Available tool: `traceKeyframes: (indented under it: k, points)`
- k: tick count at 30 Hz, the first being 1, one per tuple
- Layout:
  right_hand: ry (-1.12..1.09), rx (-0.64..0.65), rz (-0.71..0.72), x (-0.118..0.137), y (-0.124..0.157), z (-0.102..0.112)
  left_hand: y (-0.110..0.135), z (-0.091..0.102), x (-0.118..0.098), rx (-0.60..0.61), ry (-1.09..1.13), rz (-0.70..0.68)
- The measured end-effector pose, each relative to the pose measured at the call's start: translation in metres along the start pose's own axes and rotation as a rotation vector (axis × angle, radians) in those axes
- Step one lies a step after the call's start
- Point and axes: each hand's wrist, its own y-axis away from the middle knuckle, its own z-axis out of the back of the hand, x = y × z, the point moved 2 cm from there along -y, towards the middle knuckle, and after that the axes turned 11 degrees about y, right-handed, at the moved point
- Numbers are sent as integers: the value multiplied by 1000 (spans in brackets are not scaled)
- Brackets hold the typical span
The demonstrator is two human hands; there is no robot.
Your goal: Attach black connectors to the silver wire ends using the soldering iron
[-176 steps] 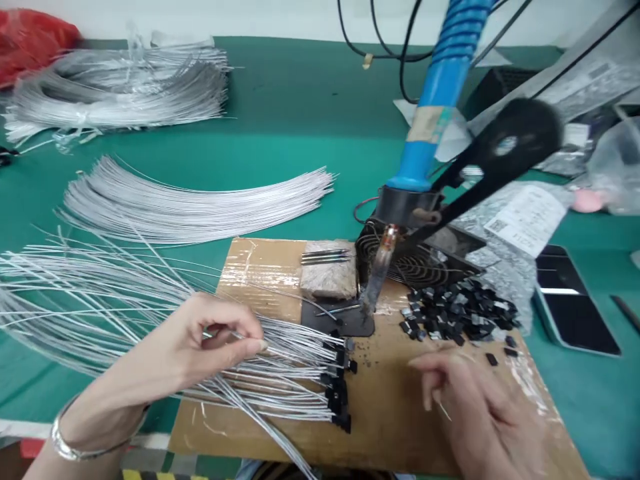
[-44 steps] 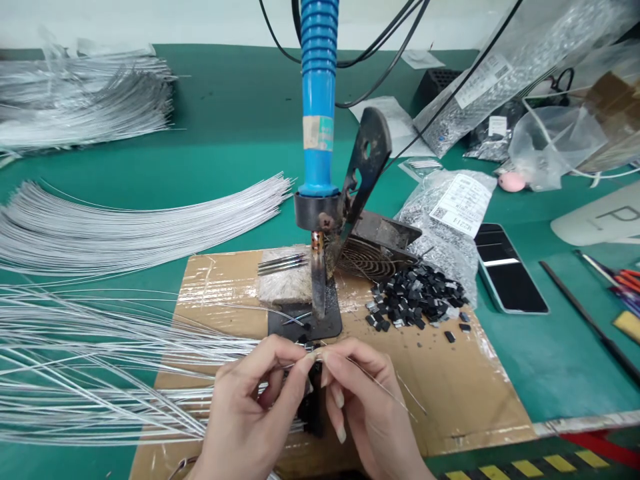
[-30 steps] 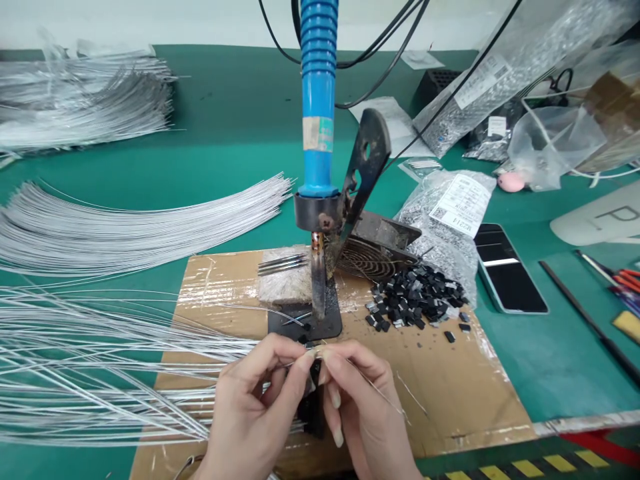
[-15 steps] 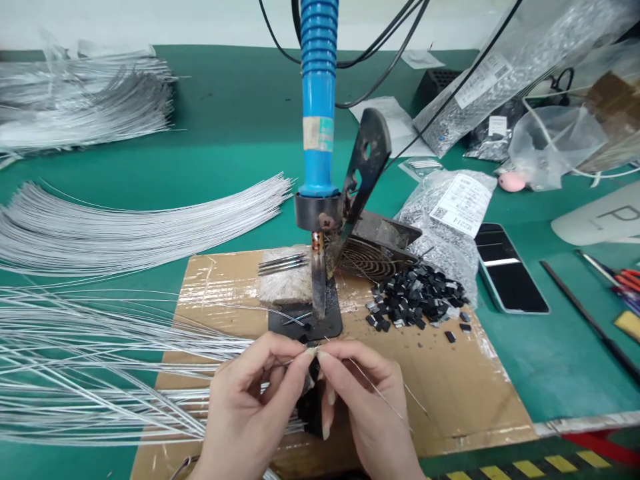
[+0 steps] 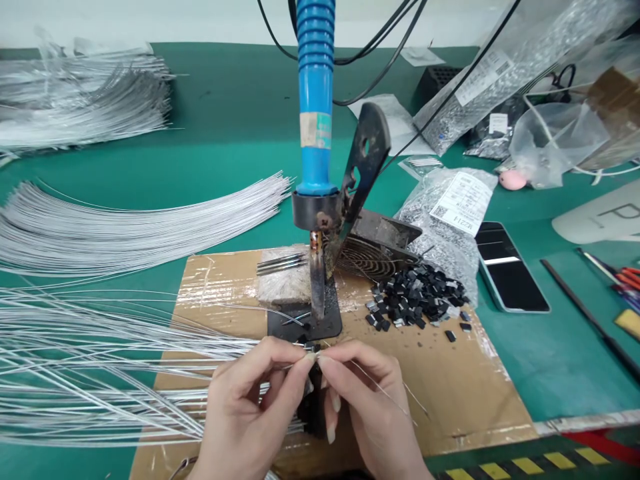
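Note:
My left hand point(image 5: 255, 393) is closed in a pinch on a thin pale wire, its fingertips meeting those of my right hand point(image 5: 373, 400). My right hand also pinches, and a thin silvery wire point(image 5: 383, 390) trails from its fingers toward the lower right. The joint between the fingertips is too small to make out. Just beyond them a small dark piece point(image 5: 313, 347) shows. Above stands a blue-handled soldering iron point(image 5: 316, 160) in a black bracket point(image 5: 367, 157), its tip point(image 5: 317, 287) pointing down over a black plate point(image 5: 330, 323).
Loose white wires point(image 5: 125, 360) spread at left, with a neat bundle point(image 5: 150, 220) behind. A pile of small black pieces point(image 5: 417, 297) lies beside a fan point(image 5: 375, 250) on the cardboard point(image 5: 440, 393). Right of it are a bubble-wrap bag point(image 5: 440, 227) and a phone point(image 5: 513, 267).
The pinched fingertips have moved very slightly toward me, and more of the small dark piece beyond them shows. Both hands keep their pinch.

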Motion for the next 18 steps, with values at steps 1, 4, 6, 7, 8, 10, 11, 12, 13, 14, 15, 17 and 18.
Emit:
traceKeyframes:
  k: [1, 4, 6, 7, 8, 10, 11, 12, 13, 14, 15, 17, 18]
  points:
    - [-6, 2, -26, 1, 0, 1, 0, 0, -1, 7, -8, -10]
    - [-35, 41, -41, 4, -2, 3, 1, 0, -2, 30, -38, -38]
    - [-42, 74, -24, 4, -5, 5, 1, 0, -2, 40, -56, -54]
    - [-38, 85, -22, 4, -6, 7, 1, 1, -2, 44, -60, -60]
    - [-32, 94, -27, 4, -6, 8, 1, 1, -2, 48, -62, -64]
    - [-11, 104, -41, 4, -7, 9, 1, 1, -1, 51, -69, -65]
    - [5, 104, -49, 5, -6, 10, 1, 0, 0, 52, -71, -63]
    - [19, 101, -55, 5, -6, 10, 1, 0, 0, 50, -69, -59]
    - [27, 99, -60, 6, -5, 10, 1, 0, 0, 45, -66, -54]
    - [32, 93, -67, 7, -4, 10, 1, 0, 1, 38, -61, -48]
    - [32, 84, -73, 8, -3, 9, 1, 0, 2, 29, -56, -43]
    - [22, 66, -76, 10, -1, 7, 2, -1, 3, 12, -51, -40]
    - [17, 54, -78, 10, 0, 6, 2, -1, 4, 6, -50, -43]
